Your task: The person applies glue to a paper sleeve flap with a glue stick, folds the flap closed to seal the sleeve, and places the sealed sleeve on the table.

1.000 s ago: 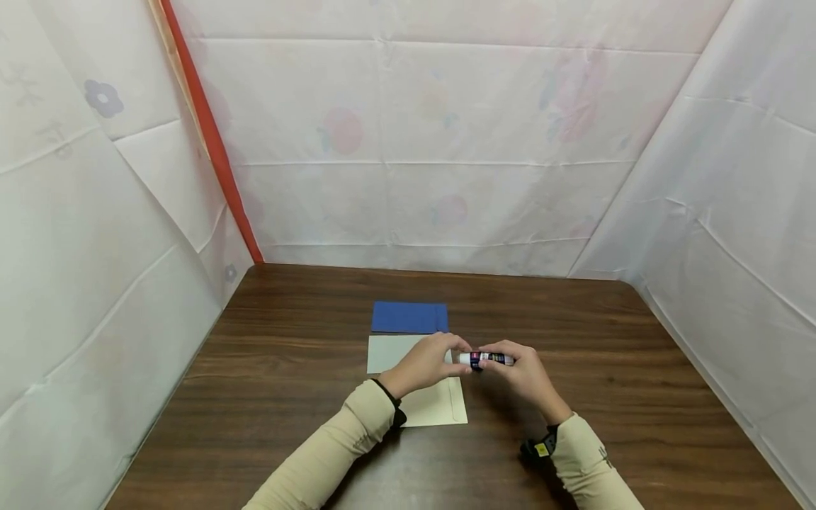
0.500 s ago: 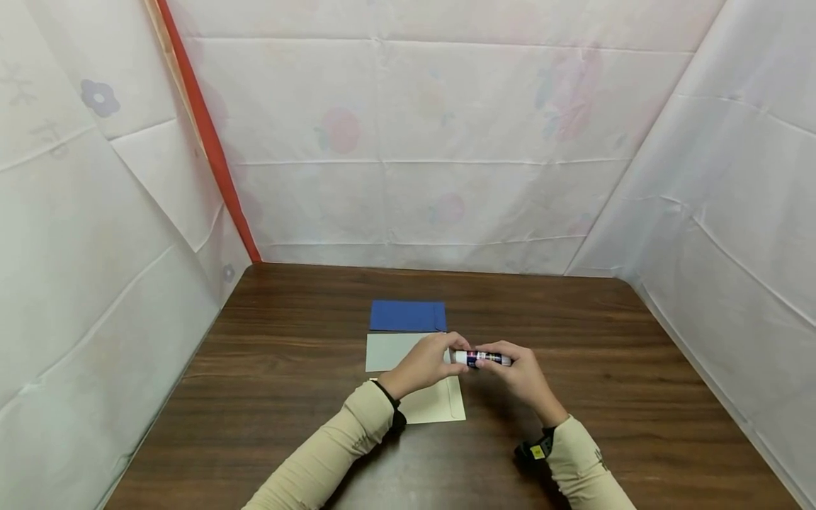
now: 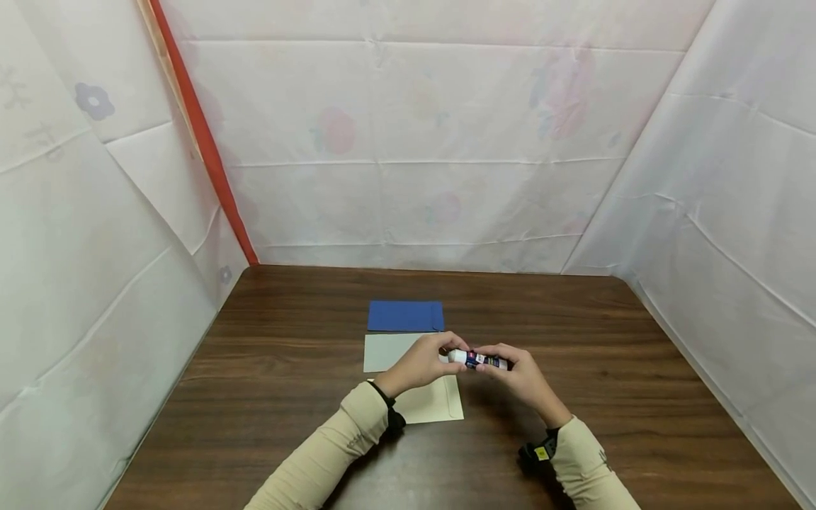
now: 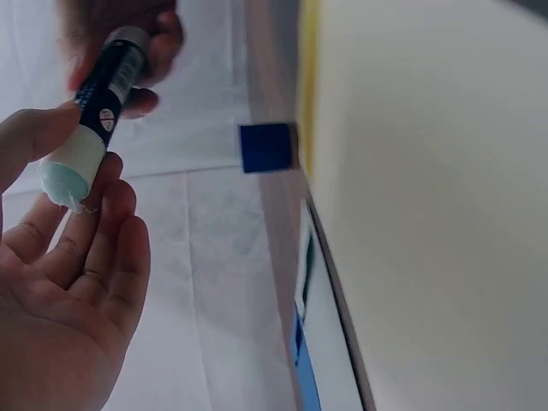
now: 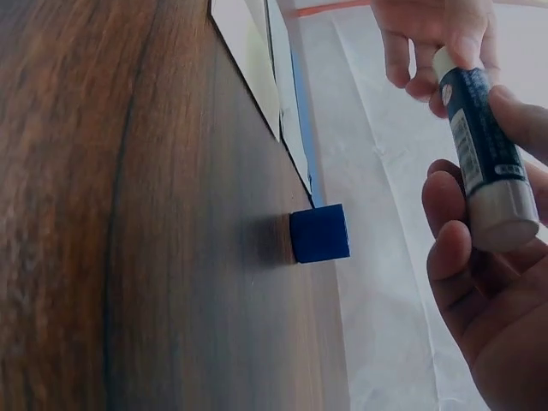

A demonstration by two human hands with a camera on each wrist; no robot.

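Both hands hold a glue stick (image 3: 478,360) above the table, with a dark printed barrel and white ends. My left hand (image 3: 421,365) has its thumb and fingers at the white end on the left; in the left wrist view that end (image 4: 67,175) shows a pale, stringy tip. My right hand (image 3: 523,375) grips the barrel near its other end, seen in the right wrist view as a whitish base (image 5: 503,218). Beneath and beside my left hand lie a cream envelope (image 3: 433,404) and a pale grey-green envelope (image 3: 385,352), both partly covered by it.
A blue envelope (image 3: 404,316) lies behind the other two on the brown wooden table (image 3: 280,354). Both wrist views show a small blue block (image 5: 320,233) on the table; the hands seem to hide it in the head view. White sheeting (image 3: 408,127) encloses the table's back and sides.
The glue stick has shifted slightly left, its white end further between my left fingers, and tilts a little. Both hands stay nearly in place; the head view has shifted slightly.
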